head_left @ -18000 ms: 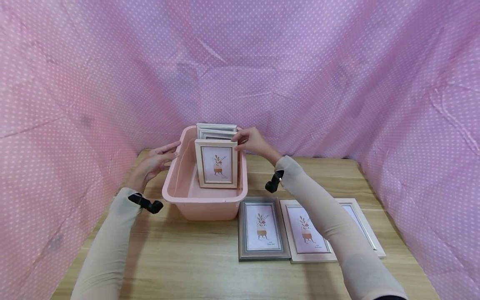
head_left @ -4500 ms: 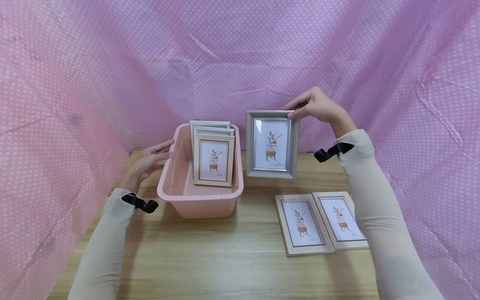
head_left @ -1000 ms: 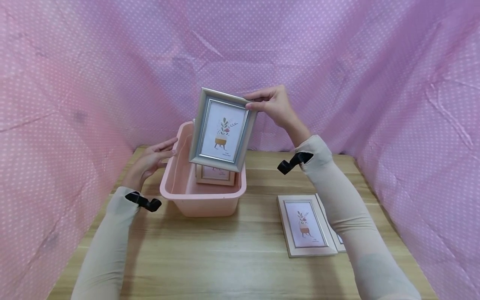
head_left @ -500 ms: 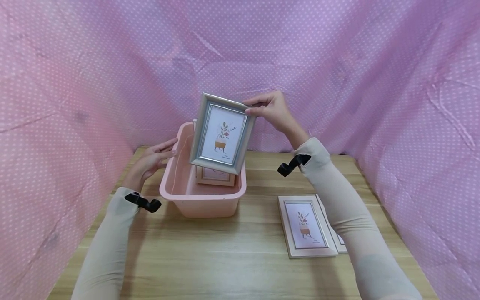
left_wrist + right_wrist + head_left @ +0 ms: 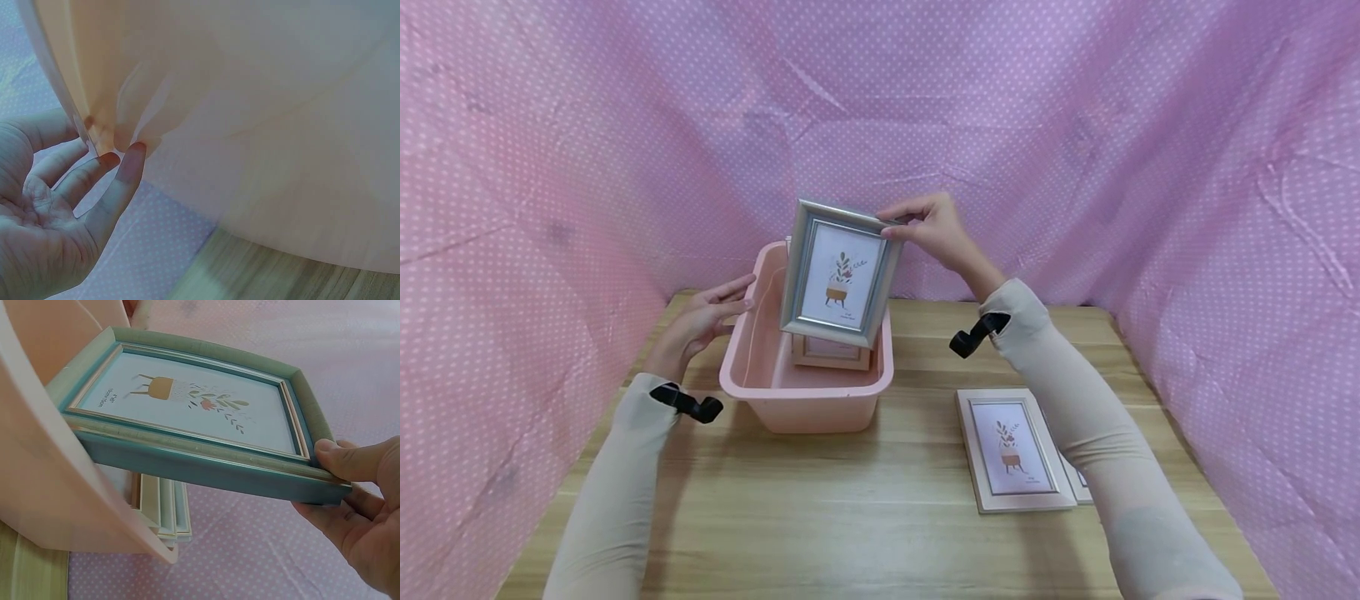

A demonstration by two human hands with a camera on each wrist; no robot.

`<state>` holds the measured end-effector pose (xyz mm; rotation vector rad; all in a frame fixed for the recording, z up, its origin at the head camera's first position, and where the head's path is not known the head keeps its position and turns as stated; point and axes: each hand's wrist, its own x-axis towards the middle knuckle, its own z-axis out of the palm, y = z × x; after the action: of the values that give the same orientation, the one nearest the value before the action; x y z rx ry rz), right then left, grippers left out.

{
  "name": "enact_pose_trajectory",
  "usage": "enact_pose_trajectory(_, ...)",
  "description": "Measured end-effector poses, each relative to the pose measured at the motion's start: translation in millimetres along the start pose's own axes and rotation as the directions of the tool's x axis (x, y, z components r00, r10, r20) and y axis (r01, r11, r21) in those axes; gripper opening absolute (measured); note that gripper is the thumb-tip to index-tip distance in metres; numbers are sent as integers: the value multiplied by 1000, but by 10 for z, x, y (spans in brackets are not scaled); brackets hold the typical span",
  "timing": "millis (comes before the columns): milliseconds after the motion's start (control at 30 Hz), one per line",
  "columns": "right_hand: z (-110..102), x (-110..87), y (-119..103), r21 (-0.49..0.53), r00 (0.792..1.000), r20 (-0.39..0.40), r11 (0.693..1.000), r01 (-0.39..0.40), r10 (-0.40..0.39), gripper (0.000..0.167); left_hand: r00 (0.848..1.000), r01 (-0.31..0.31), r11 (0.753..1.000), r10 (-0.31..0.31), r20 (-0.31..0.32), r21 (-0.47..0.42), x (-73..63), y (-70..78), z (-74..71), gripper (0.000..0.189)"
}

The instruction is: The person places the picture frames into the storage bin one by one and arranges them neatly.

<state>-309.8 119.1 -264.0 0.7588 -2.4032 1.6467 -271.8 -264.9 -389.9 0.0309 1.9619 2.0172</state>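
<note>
My right hand (image 5: 932, 229) pinches a grey-silver picture frame (image 5: 838, 275) by its upper right corner, thumb in front. The frame tilts over the pink plastic tub (image 5: 808, 414), its lower part in front of other frames. In the right wrist view the thumb (image 5: 350, 459) presses the face of the grey frame (image 5: 212, 464). A cream picture frame (image 5: 831, 360) stands inside the tub, mostly hidden behind the held one. My left hand (image 5: 696, 325) touches the tub's left side with extended fingers; the left wrist view shows fingertips (image 5: 132, 159) against the tub wall (image 5: 262, 187).
A pale cream picture frame (image 5: 1015, 450) lies face up on the wooden table (image 5: 820, 517), right of the tub. Another frame (image 5: 1077, 482) beside it is mostly hidden under my right sleeve. Stacked frame edges (image 5: 164, 506) show in the tub. A pink dotted curtain (image 5: 880, 108) surrounds the table.
Earlier the grey frame lay on the table, then was lifted and carried left over the tub. In the last second it has sunk slightly. My left hand has stayed at the tub.
</note>
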Motion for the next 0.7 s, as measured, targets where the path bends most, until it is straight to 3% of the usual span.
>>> enact_pose_trajectory(433, 112, 26, 168, 44, 995, 95, 999, -25, 20, 22, 1000, -3, 1000, 4, 22, -29, -25, -13, 9, 70)
enact_pose_trajectory(700, 165, 73, 184, 47, 987, 152, 998, -49, 41, 24, 1000, -12, 1000, 12, 16, 1, -17, 7, 15, 69)
